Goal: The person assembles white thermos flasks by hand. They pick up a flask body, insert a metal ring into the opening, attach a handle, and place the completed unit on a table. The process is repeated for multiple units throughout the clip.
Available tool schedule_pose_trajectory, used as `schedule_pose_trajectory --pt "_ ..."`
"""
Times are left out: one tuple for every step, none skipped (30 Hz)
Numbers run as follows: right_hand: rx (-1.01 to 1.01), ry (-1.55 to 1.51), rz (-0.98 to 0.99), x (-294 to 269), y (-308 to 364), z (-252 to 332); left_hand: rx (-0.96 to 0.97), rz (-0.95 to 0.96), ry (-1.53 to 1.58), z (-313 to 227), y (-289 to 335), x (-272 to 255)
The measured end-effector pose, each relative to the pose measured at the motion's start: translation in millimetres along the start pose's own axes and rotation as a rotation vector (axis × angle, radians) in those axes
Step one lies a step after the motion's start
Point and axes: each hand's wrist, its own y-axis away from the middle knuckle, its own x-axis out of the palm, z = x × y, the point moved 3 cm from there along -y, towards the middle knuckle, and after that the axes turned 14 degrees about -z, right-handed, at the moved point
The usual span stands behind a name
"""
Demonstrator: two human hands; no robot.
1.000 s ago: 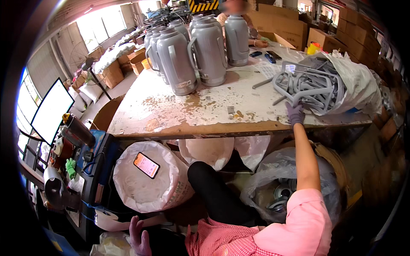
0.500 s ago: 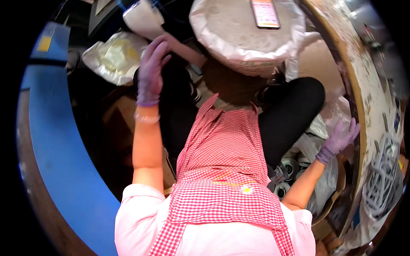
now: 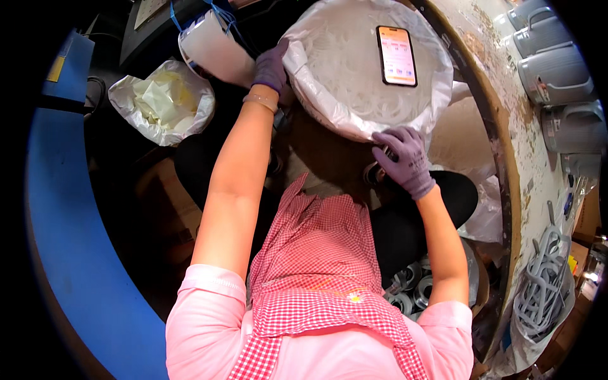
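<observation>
Both my hands wear purple gloves and are at a round tub [image 3: 339, 120] lined with a white plastic bag. My left hand [image 3: 270, 68] touches the tub's left edge; its fingers run together there, so their grip is unclear. At the near right edge, my right hand [image 3: 405, 161] has bent fingers, with thumb and forefinger apart and nothing seen between them. Pale, translucent ring-like pieces [image 3: 345, 63] fill the tub. On top of them lies a phone [image 3: 398, 57] with a lit screen. A white sheet or roll [image 3: 218, 50] hangs beside my left hand.
A white bag [image 3: 161, 104] with pale scraps stands at the left. Grey jugs [image 3: 557, 73] line the worn bench [image 3: 506, 120] at right, with a bundle of grey plastic loops [image 3: 541, 285] nearer. Grey round parts [image 3: 411, 288] lie by my right leg. A blue panel [image 3: 76, 240] runs along the left.
My left hand has moved right to the tub's edge. From beside the bench, my right hand has swung inward to the tub's near rim. More of the tub shows now.
</observation>
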Motion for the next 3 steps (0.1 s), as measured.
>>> schedule_pose_trajectory --pt "0.004 -0.054 -0.029 -2 0 1 -0.006 0.014 0.123 20 -13 -7" --pt "0.018 -0.103 0.005 0 1 -2 0.001 0.003 0.237 41 -27 -31" --pt "0.052 -0.141 0.022 2 6 -15 0.016 -0.018 0.225 31 -38 -48"
